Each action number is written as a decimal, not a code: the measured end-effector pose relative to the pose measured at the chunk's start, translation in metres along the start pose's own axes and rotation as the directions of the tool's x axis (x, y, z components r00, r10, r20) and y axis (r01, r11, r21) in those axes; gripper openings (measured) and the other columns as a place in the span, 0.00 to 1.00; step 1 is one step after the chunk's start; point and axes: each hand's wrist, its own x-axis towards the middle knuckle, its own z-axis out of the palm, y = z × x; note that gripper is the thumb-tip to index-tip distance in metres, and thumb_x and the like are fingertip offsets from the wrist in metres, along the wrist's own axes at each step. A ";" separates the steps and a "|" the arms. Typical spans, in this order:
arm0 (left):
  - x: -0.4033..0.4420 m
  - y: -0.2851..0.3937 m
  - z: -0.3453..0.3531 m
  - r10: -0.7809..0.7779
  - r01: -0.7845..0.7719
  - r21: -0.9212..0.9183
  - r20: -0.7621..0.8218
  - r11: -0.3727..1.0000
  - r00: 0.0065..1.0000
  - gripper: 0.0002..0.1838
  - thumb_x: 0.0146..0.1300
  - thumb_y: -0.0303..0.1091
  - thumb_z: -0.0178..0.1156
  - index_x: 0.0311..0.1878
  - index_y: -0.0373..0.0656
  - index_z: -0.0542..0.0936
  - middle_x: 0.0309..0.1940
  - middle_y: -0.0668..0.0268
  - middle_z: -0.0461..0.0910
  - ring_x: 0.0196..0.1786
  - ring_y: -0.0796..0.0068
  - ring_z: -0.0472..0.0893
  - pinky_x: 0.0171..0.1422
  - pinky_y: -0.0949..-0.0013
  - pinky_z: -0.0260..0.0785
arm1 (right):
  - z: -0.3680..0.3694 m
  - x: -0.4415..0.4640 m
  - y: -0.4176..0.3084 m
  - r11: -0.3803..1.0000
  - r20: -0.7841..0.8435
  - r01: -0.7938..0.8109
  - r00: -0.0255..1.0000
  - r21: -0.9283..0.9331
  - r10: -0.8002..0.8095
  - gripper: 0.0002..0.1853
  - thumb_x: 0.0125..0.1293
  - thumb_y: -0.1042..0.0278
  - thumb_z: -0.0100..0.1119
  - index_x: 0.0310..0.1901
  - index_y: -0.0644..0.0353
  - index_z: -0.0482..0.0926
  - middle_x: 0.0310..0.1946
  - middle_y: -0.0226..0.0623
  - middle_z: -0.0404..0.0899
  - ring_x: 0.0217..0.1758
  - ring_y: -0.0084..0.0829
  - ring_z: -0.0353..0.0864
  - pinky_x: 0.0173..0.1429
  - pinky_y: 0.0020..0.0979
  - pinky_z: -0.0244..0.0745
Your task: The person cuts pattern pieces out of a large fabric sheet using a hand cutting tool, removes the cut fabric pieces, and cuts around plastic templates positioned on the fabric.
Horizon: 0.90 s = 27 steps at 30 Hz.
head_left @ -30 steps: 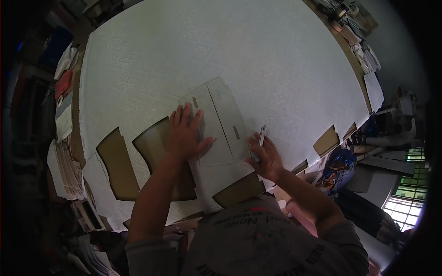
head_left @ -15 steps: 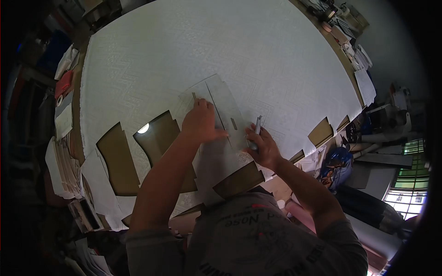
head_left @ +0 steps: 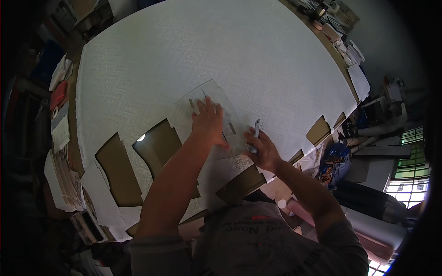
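A clear template (head_left: 220, 94) with a dark line and two small slots lies on white patterned fabric (head_left: 152, 60). My left hand (head_left: 208, 120) presses flat on the template, its fingers spread toward the far edge. Beside the template's right edge, my right hand (head_left: 263, 151) is closed around a utility knife (head_left: 256, 131), which points up and away from me. Whether the knife's blade touches the fabric cannot be made out.
Cut-out openings (head_left: 119, 172) along the fabric's near side show the brown table surface. Stacked pattern pieces (head_left: 64, 177) lie at the left edge. Papers and tools (head_left: 352, 53) line the right edge, and a blue plastic bundle (head_left: 338, 161) sits at the right.
My left hand has spread its fingers and shifted slightly to the right over the template. The right hand keeps the knife beside the template, almost in the same place.
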 end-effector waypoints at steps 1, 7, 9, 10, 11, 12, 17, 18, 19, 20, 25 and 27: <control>0.000 0.001 -0.001 -0.010 0.010 0.000 -0.005 1.000 1.000 0.83 0.29 0.69 0.87 0.86 0.43 0.51 0.87 0.44 0.42 0.86 0.33 0.48 0.80 0.37 0.64 | 0.000 0.000 0.001 1.000 -0.002 0.001 1.000 0.003 -0.001 0.27 0.57 0.67 0.80 0.55 0.58 0.75 0.67 0.47 0.80 0.75 0.57 0.73 0.79 0.54 0.69; 0.004 0.010 -0.007 -0.046 0.045 0.023 0.044 0.999 0.998 0.84 0.27 0.66 0.88 0.85 0.40 0.49 0.86 0.39 0.43 0.86 0.29 0.47 0.80 0.38 0.65 | -0.002 0.000 -0.002 1.000 -0.009 0.001 1.000 0.031 -0.001 0.25 0.58 0.69 0.79 0.53 0.57 0.75 0.67 0.48 0.79 0.76 0.57 0.72 0.80 0.55 0.67; 0.005 0.012 -0.010 -0.053 0.051 0.037 0.063 0.998 0.997 0.84 0.28 0.66 0.88 0.85 0.39 0.49 0.85 0.38 0.43 0.85 0.29 0.47 0.81 0.39 0.65 | -0.002 0.000 0.002 0.999 -0.039 0.046 0.998 0.006 -0.046 0.26 0.58 0.69 0.80 0.54 0.57 0.73 0.65 0.48 0.82 0.73 0.60 0.76 0.74 0.53 0.73; 0.006 0.013 -0.011 -0.047 0.044 0.046 0.075 0.998 0.996 0.84 0.28 0.66 0.88 0.85 0.38 0.48 0.85 0.37 0.42 0.85 0.28 0.47 0.81 0.41 0.65 | -0.001 -0.001 0.004 0.999 -0.043 0.049 0.998 0.018 -0.048 0.26 0.58 0.69 0.80 0.54 0.57 0.73 0.65 0.48 0.82 0.73 0.60 0.76 0.74 0.53 0.73; 0.006 0.013 -0.010 -0.057 0.052 0.054 0.083 0.997 0.995 0.84 0.28 0.66 0.88 0.85 0.38 0.48 0.85 0.37 0.42 0.85 0.28 0.47 0.81 0.41 0.65 | 0.001 -0.004 0.005 0.996 -0.116 0.062 0.992 0.065 -0.054 0.24 0.58 0.70 0.79 0.52 0.57 0.74 0.62 0.48 0.84 0.66 0.58 0.81 0.67 0.51 0.78; 0.008 0.011 -0.007 -0.044 0.040 0.059 0.076 0.997 0.996 0.84 0.29 0.66 0.88 0.85 0.38 0.48 0.85 0.37 0.42 0.85 0.27 0.47 0.81 0.42 0.66 | 0.003 -0.008 0.007 0.991 -0.189 0.078 0.980 0.112 -0.056 0.23 0.58 0.71 0.79 0.51 0.57 0.76 0.59 0.48 0.86 0.60 0.55 0.86 0.61 0.50 0.83; 0.007 0.012 -0.009 -0.041 0.036 0.051 0.100 0.998 0.994 0.84 0.30 0.67 0.87 0.85 0.37 0.46 0.85 0.35 0.41 0.85 0.27 0.47 0.82 0.43 0.64 | -0.035 -0.046 -0.008 0.958 -0.008 -0.026 1.000 0.285 0.029 0.20 0.58 0.74 0.79 0.51 0.54 0.82 0.42 0.44 0.87 0.38 0.43 0.86 0.39 0.41 0.81; 0.008 0.012 -0.009 -0.045 0.039 0.063 0.097 0.997 0.994 0.84 0.31 0.66 0.87 0.85 0.38 0.46 0.85 0.36 0.41 0.85 0.28 0.46 0.83 0.43 0.64 | -0.043 -0.049 -0.010 0.951 0.051 -0.083 0.996 0.297 0.071 0.21 0.57 0.74 0.79 0.52 0.53 0.85 0.37 0.42 0.85 0.33 0.39 0.84 0.35 0.39 0.79; 0.009 0.013 -0.009 -0.048 0.041 0.071 0.093 0.997 0.995 0.84 0.31 0.66 0.87 0.85 0.38 0.46 0.85 0.36 0.41 0.86 0.29 0.46 0.83 0.43 0.63 | -0.050 -0.050 -0.008 0.949 0.059 -0.083 0.996 0.305 0.069 0.21 0.57 0.74 0.79 0.52 0.53 0.85 0.37 0.42 0.85 0.33 0.39 0.84 0.35 0.39 0.79; 0.010 0.014 -0.009 -0.055 0.048 0.067 0.103 0.997 0.993 0.84 0.31 0.66 0.87 0.85 0.38 0.46 0.85 0.36 0.41 0.86 0.29 0.46 0.83 0.43 0.63 | -0.056 -0.048 -0.005 0.949 0.051 -0.080 0.996 0.304 0.067 0.20 0.58 0.75 0.79 0.53 0.53 0.85 0.35 0.40 0.84 0.33 0.37 0.84 0.35 0.36 0.78; 0.009 0.015 -0.009 -0.082 0.076 0.064 0.099 0.995 0.992 0.83 0.30 0.63 0.88 0.86 0.43 0.46 0.86 0.41 0.40 0.87 0.35 0.45 0.83 0.42 0.63 | -0.061 -0.033 0.011 0.908 0.064 -0.051 0.998 0.415 0.027 0.17 0.64 0.77 0.75 0.54 0.56 0.86 0.34 0.38 0.84 0.32 0.34 0.84 0.36 0.32 0.78; 0.006 0.014 -0.008 -0.083 0.080 0.038 0.096 0.996 0.992 0.83 0.30 0.62 0.89 0.86 0.43 0.46 0.87 0.41 0.40 0.87 0.36 0.45 0.83 0.42 0.62 | -0.061 -0.026 0.011 0.826 0.124 -0.156 0.987 0.541 0.106 0.12 0.68 0.78 0.70 0.52 0.57 0.86 0.37 0.39 0.85 0.34 0.33 0.87 0.39 0.31 0.80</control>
